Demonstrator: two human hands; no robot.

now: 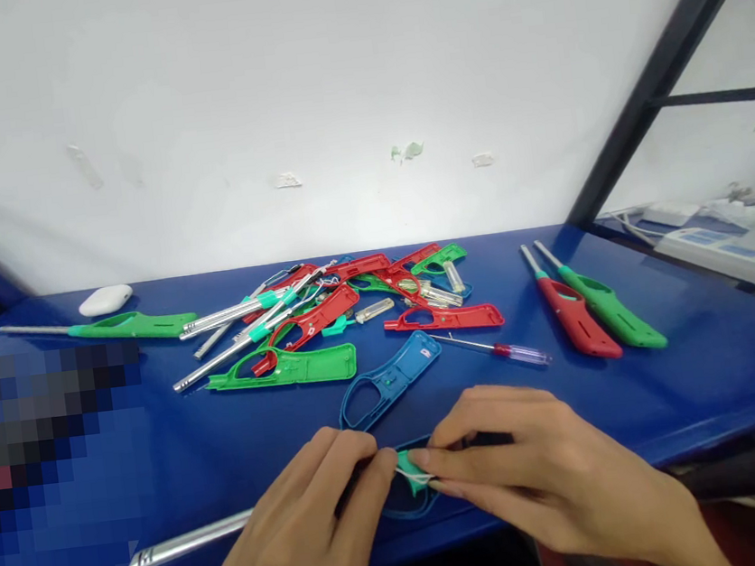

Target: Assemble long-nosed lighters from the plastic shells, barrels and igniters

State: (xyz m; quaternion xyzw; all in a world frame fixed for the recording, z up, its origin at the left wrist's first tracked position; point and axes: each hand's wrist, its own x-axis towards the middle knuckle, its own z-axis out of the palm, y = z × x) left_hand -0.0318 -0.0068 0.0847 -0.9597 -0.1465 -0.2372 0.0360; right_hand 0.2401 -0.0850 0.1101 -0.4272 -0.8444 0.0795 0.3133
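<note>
Both my hands meet at the front edge of the blue table [701,373]. My left hand [310,527] grips a blue lighter handle shell [402,498] whose long metal tube [189,541] sticks out to the left. My right hand [527,466] pinches a small teal trigger piece [410,468] with a thin white wire at that shell. A second blue shell half [389,380] lies just beyond my fingers. Much of the held shell is hidden under my hands.
A heap of red and green shell halves and metal tubes [326,311] lies mid-table. A small screwdriver [494,350], two whole lighters, red [572,315] and green [608,307], sit right. Another green lighter [130,326] and a white case [105,299] sit left.
</note>
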